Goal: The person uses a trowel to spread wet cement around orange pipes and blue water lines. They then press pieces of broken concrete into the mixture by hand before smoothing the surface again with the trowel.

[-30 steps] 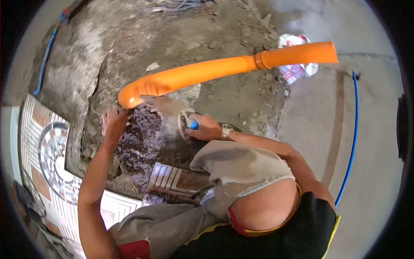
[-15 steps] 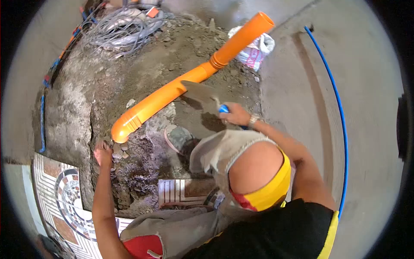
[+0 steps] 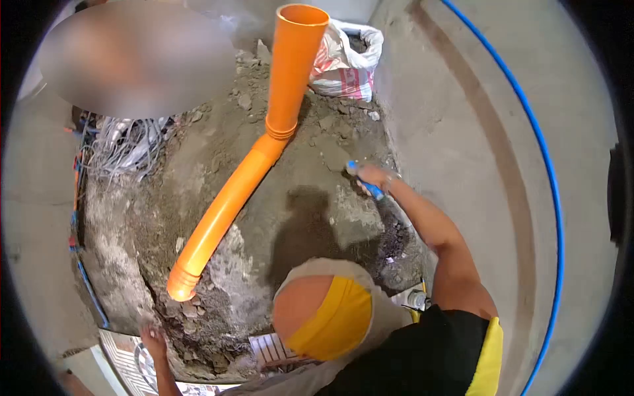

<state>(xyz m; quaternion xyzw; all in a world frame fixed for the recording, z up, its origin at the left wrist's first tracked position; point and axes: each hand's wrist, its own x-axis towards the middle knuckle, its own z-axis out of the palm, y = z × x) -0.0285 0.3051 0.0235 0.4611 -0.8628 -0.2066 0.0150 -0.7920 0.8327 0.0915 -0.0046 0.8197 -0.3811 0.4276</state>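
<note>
My right hand (image 3: 375,177) is closed round the blue handle of a trowel (image 3: 333,157), whose grey blade blends into the soil at the right of the dirt patch. At the lower left, my left hand (image 3: 152,333) is smeared by motion beside the broken edge of the ground, below the lower end of an orange pipe (image 3: 228,204). That pipe lies slanted across the dirt, with its wide upper end pointing away from me. I cannot make out anything in my left hand.
A white sack (image 3: 343,72) of soil stands behind the pipe. Grey cables (image 3: 132,148) lie in a heap at the left, near a blurred area. A blue hose (image 3: 545,155) curves along the right. Patterned tiles (image 3: 269,350) show near my knee.
My view has shifted, and the whole scene appears lower and turned. The trowel has moved from beside the pipe to the soil at the right. My left hand is farther from the pipe end.
</note>
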